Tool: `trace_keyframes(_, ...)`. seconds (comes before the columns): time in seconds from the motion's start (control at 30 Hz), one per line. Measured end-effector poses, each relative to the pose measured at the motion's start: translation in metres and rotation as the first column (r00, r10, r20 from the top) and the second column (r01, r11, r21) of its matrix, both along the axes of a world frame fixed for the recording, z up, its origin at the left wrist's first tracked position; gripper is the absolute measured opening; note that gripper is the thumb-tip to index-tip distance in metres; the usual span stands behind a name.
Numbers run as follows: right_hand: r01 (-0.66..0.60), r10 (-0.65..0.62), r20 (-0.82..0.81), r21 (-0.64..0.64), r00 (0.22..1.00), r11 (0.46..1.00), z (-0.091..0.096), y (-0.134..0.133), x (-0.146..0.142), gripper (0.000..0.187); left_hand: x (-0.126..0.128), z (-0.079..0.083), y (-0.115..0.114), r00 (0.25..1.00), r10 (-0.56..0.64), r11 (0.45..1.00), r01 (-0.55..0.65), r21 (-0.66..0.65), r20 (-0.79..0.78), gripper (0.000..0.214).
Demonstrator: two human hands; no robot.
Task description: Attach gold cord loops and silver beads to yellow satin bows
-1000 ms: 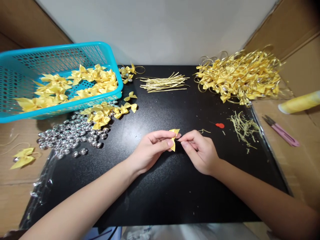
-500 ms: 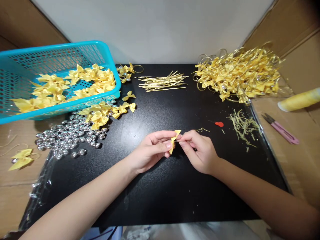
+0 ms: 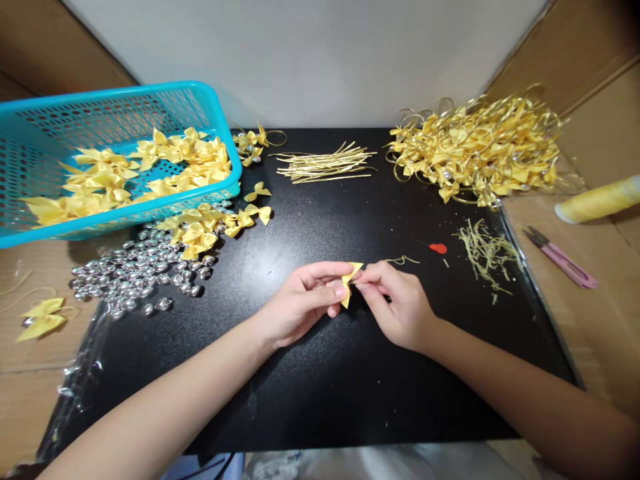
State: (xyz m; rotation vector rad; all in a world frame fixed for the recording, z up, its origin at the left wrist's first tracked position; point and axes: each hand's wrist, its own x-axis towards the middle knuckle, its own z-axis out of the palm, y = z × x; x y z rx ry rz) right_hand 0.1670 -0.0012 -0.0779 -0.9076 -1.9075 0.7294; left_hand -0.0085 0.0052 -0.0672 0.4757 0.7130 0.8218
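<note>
My left hand pinches a small yellow ribbon bow between thumb and fingers, just above the black mat. My right hand meets it from the right, fingertips pinched at the bow's middle on a thin gold cord that trails off to the right. Both hands are closed and touch at the bow.
A turquoise basket of yellow bows sits at the left, with loose bows and silver beads below it. Cut gold cords lie at the back, a pile of finished bows at right. Pink snips, a yellow spool and cord scraps are nearby.
The hands have stayed in place; the fingers shifted slightly around the bow, which tilted a little. The view dipped slightly.
</note>
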Motion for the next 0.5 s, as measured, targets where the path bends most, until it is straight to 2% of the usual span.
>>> trace_keyframes(0.17, 0.014, -0.015, -0.015, -0.063, 1.000, 0.998, -0.0032, -0.0016, -0.0013, 0.014, 0.0019, -0.0019, -0.0025, 0.999, 0.027, 1.000, -0.027, 0.009, -0.031, 0.024)
trace_keyframes(0.27, -0.002, -0.006, -0.043, -0.183, 0.999, 0.983, -0.0044, -0.0021, -0.0017, 0.011, 0.0032, -0.0020, -0.0034, 0.998, 0.040, 0.998, -0.037, 0.050, -0.043, 0.023)
trace_keyframes(0.4, -0.100, 0.039, -0.165, -0.381, 0.986, 0.919, -0.0057, -0.0008, -0.0021, 0.010, 0.0039, -0.0021, -0.0032, 0.996, 0.060, 0.996, -0.056, 0.075, -0.060, 0.022)
trace_keyframes(0.5, -0.183, 0.067, -0.263, -0.445, 0.962, 0.877, -0.0061, 0.0010, -0.0025, 0.011, 0.0033, -0.0032, -0.0032, 0.995, 0.072, 0.995, -0.067, 0.069, -0.063, 0.023)
